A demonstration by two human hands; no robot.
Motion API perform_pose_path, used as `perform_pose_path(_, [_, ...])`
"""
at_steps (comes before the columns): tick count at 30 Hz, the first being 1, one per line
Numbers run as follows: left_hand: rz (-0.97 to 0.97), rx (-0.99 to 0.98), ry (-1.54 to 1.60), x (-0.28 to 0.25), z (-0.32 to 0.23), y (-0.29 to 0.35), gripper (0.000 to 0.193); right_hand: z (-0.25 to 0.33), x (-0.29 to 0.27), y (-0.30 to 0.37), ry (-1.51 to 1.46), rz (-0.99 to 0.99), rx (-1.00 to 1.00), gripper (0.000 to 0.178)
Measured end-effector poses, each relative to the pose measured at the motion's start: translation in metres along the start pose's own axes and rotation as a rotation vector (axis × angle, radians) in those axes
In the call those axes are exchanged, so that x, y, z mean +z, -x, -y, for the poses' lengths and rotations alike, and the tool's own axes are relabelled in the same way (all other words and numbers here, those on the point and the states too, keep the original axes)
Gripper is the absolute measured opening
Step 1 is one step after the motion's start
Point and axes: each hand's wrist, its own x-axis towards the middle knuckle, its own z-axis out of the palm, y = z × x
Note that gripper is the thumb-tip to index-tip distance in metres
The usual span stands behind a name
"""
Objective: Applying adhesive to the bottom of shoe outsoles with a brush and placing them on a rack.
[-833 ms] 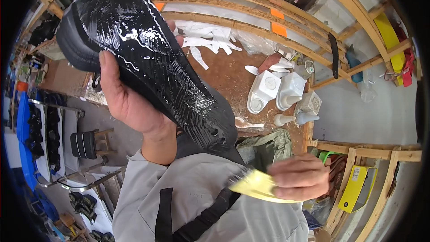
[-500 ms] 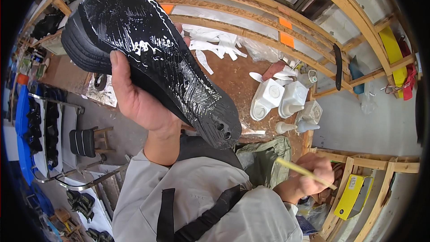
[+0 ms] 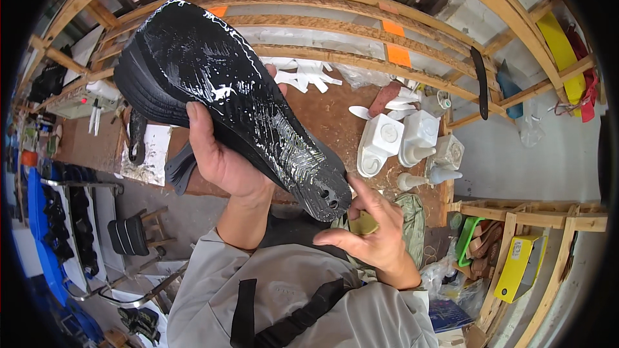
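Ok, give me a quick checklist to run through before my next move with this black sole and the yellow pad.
1. Left hand has a firm hold on the black sole: ok, fingers and thumb wrap its edge.
2. Coated face turned up and in view: ok, glossy streaks show along its length.
3. Coating reaches the narrow end by the holes: cannot tell, glare hides it.
4. Right hand holds the yellow pad: ok, pinched just under the sole's tip.
5. White moulds on the brown bench stand apart from the sole: ok.
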Motion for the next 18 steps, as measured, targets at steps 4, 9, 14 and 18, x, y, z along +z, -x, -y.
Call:
perform_pose_path(4, [0.039, -0.093, -0.026, -0.006, 0.026, -0.005, 0.049, -0.012, 0.003, -0.005, 0.051, -0.066, -0.029, 0.080])
perform_pose_path(9, [-0.008, -0.187, -0.016, -0.003, 0.067, -0.006, 0.047, -0.033, -0.004, -0.003, 0.062, -0.130, 0.107, 0.070])
perform_pose_path(14, [0.059, -0.377, -0.096, -0.013, 0.135, -0.009, 0.043, -0.080, -0.027, 0.000, 0.076, -0.300, 0.232, 0.059])
perform_pose_path(18, [0.070, -0.476, -0.292, 0.011, 0.188, -0.034, 0.044, -0.128, -0.064, -0.014, 0.143, -0.477, 0.287, 0.056])
